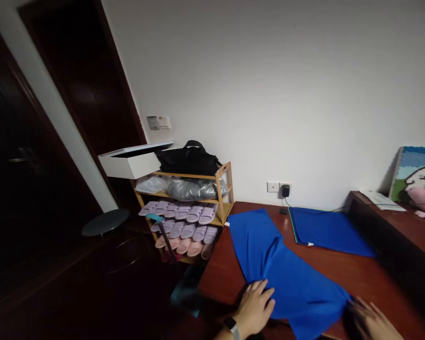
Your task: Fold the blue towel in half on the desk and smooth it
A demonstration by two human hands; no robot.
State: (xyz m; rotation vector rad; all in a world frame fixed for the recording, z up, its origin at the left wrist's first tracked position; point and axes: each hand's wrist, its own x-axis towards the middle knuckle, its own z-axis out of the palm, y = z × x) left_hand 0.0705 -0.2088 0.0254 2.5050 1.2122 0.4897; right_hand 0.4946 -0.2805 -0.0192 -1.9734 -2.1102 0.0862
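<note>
A blue cloth [290, 274] lies creased and unevenly spread across the near side of a reddish-brown wooden table [361, 271]. My left hand [255, 304], with a watch on its wrist, rests on the cloth's near left edge, fingers spread. Folds gather by its fingertips. At the cloth's right end is my right hand [373, 321], smeared by motion. The cloth narrows to a point beside it, and whether the fingers grip the fabric is unclear. Behind, a folded blue cloth with a green edge [329, 231] lies flat near the wall.
A black charger [285, 191] is plugged in at the wall, its cable crossing the folded cloth. Left of the table stands a wooden rack [219, 198] with slippers, a black bag [189, 160] and a white box [131, 166]. A raised ledge [400, 222] borders the table's right.
</note>
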